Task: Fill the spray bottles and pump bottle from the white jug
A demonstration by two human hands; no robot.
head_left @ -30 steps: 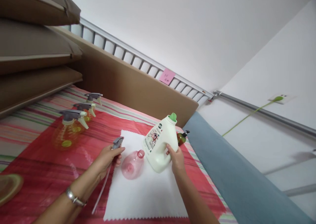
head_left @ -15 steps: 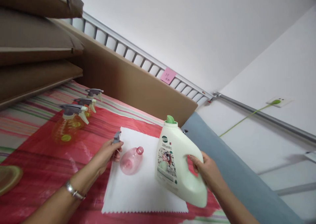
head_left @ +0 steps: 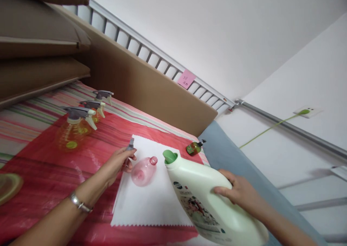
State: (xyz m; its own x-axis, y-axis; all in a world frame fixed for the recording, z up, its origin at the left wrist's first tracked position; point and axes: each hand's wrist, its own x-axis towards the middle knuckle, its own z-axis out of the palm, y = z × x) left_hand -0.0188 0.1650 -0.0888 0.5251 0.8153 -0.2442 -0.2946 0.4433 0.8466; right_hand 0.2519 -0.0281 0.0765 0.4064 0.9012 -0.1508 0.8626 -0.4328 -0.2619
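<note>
My right hand point(head_left: 241, 193) grips the handle of a large pale green detergent jug point(head_left: 206, 181). The jug tilts to the left, its green pour spout point(head_left: 170, 156) pointing toward a clear pink bottle point(head_left: 144, 171). No liquid stream shows. The pink bottle is uncapped, its neck to the upper right, above a white sheet point(head_left: 151, 210) with a zigzag edge. My left hand point(head_left: 126, 160) is closed around a grey spray head point(head_left: 131, 144), partly hidden by the fingers, just left of the pink bottle.
Spray bottles point(head_left: 73, 132) with yellow contents stand at the left on a red cover point(head_left: 94, 152). A green pump bottle point(head_left: 193, 148) is behind the jug. A yellowish round lid-like thing point(head_left: 11, 188) lies at the left edge. A brown board point(head_left: 151, 90) borders the back.
My right hand has tipped the detergent jug from nearly upright to the left, lowering its spout toward the pink bottle. The green pump bottle has come into view. My left hand barely moved.
</note>
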